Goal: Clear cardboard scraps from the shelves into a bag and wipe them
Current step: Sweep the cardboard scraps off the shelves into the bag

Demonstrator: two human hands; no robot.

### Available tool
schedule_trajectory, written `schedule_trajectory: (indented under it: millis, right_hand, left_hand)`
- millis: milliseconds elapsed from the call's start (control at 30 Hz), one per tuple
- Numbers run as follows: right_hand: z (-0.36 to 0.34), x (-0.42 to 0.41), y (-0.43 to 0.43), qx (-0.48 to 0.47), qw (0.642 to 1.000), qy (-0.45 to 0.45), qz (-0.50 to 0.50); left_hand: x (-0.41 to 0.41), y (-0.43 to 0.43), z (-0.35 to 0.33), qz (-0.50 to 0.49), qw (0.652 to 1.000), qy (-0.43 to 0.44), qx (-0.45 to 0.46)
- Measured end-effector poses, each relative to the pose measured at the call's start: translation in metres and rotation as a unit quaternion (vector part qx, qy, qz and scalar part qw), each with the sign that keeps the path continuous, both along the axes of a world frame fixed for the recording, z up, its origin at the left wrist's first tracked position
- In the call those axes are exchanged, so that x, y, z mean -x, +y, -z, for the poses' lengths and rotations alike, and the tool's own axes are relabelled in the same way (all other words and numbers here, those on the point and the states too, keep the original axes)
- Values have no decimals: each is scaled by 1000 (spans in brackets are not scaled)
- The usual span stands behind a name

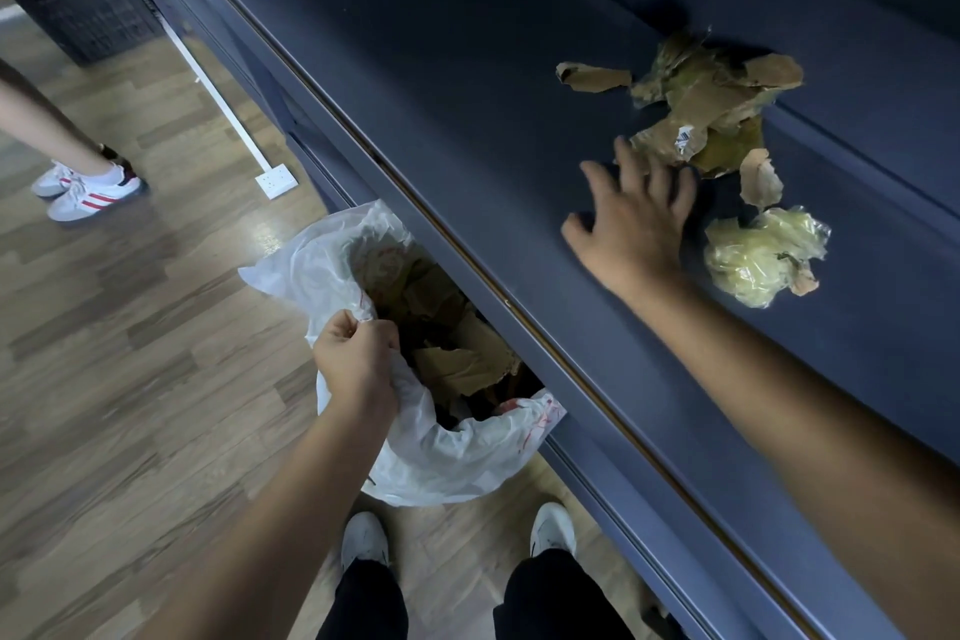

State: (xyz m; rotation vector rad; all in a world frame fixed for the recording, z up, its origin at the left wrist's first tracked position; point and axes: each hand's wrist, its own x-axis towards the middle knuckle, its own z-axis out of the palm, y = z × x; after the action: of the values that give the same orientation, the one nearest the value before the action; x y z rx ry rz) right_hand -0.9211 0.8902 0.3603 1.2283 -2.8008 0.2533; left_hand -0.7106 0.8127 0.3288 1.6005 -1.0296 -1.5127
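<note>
A heap of torn brown cardboard scraps [701,104] lies on the dark blue shelf [467,120]. A crumpled clear plastic wad [763,255] sits to its lower right. My right hand [634,229] hovers over the shelf with fingers spread, just short of the nearest scrap, holding nothing. My left hand [356,359] grips the rim of a white plastic bag [457,452] held open below the shelf's front edge. Cardboard pieces [452,353] lie inside the bag.
Wooden floor [130,379] spreads to the left. Another person's legs and white shoes with red stripes [85,187] stand at far left. A dark crate [78,0] sits at top left. A white socket strip [275,179] lies on the floor. My own white shoes [363,538] are below.
</note>
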Motion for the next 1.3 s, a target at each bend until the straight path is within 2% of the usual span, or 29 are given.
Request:
schedule_trajectory:
  millis: [133, 267, 367, 500, 600, 667, 700, 800, 900, 1300]
  right_hand:
    - [-13, 33, 23, -30, 996, 34, 81]
    - [-10, 62, 43, -100, 976, -54, 186]
    - [1, 63, 51, -133, 972, -66, 185]
    - [-1, 58, 47, -108, 979, -66, 158]
    - [-10, 56, 47, -75, 986, -9, 146]
    - [-18, 62, 52, -72, 982, 22, 174]
    - [-22, 68, 55, -76, 976, 9, 202]
    - [-25, 79, 66, -136, 947, -101, 274]
    - [-15, 70, 63, -188, 942, -122, 249]
    - [-18, 19, 29, -115, 981, -68, 144]
  left_hand:
    - [0, 8, 1, 1, 1000, 0, -10]
    - [4, 15, 1, -5, 1000, 5, -17]
    - [6, 18, 2, -15, 1000, 21, -16]
    - [5, 18, 1, -17, 1000, 19, -14]
    - [4, 19, 1, -10, 1000, 6, -15]
    - [3, 19, 0, -7, 1000, 2, -16]
    - [3, 19, 0, -5, 1000, 0, -16]
    - [2, 19, 0, -5, 1000, -3, -17]
    - [2, 21, -1, -10, 1000, 0, -20]
    - [3, 21, 2, 4, 1000, -5, -23]
